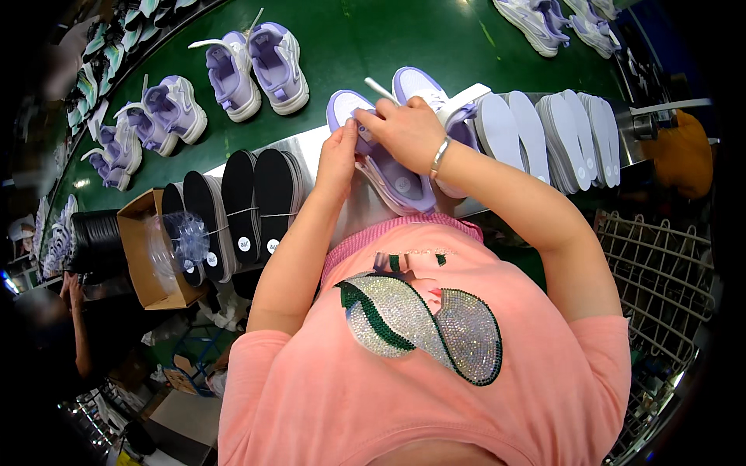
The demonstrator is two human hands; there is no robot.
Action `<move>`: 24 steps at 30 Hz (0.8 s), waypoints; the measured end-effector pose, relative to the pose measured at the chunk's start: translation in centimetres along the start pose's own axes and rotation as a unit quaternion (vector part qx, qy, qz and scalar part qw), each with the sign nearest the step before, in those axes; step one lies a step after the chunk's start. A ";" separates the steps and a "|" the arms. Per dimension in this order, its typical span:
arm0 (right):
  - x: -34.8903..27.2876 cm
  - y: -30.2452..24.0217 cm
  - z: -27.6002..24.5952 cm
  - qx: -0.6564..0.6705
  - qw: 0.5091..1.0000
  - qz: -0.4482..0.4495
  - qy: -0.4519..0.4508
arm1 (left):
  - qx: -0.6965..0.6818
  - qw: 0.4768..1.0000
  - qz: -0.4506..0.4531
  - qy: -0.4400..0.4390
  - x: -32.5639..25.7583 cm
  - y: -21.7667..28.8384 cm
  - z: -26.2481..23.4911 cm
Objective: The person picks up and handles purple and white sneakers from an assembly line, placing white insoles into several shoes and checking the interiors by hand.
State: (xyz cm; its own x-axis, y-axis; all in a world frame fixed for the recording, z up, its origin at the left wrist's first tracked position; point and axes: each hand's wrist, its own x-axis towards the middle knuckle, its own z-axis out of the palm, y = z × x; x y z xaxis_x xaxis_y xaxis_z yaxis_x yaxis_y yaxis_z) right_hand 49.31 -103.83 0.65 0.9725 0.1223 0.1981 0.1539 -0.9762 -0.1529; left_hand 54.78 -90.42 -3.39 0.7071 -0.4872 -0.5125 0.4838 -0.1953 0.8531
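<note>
A white and lavender sneaker [392,182] lies at the edge of the green surface, its heel toward my body. My left hand [337,161] grips its left side near the tongue, thumb and fingers pressed together. My right hand [410,133], with a silver bracelet at the wrist, reaches over the shoe's opening, its fingers closed at the tongue and lace area, near my left fingertips. My hands partly hide the tongue. Just behind and to the right stands a matching sneaker [420,81] with a white strip of material sticking out of it.
White insoles [503,128] stand in stacks on the right; bundled black insoles [277,186] lie on the left beside a cardboard box [144,256] holding clear plastic. More sneaker pairs [273,68] sit on the green conveyor [365,39]. A wire rack [660,279] is at the right.
</note>
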 end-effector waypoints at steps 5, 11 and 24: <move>-0.4 1.7 2.0 0.028 0.998 -0.055 0.026 | -0.014 1.000 -0.020 -0.005 0.9 -0.2 0.0; 0.8 3.3 -0.8 0.641 0.730 0.177 -0.160 | -0.044 0.998 0.044 0.032 0.7 1.6 0.3; -5.0 0.4 -4.9 0.587 0.759 0.280 0.026 | 0.214 0.935 0.280 -0.030 -5.6 4.7 3.0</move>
State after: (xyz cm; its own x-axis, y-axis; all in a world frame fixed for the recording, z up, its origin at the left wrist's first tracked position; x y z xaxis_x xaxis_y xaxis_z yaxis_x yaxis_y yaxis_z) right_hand 43.62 -105.67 4.39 0.9392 -0.2904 -0.1831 -0.2022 -0.0369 -0.9787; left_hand 51.54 -91.15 3.79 0.7517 -0.6591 0.0229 -0.2146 -0.2116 0.9535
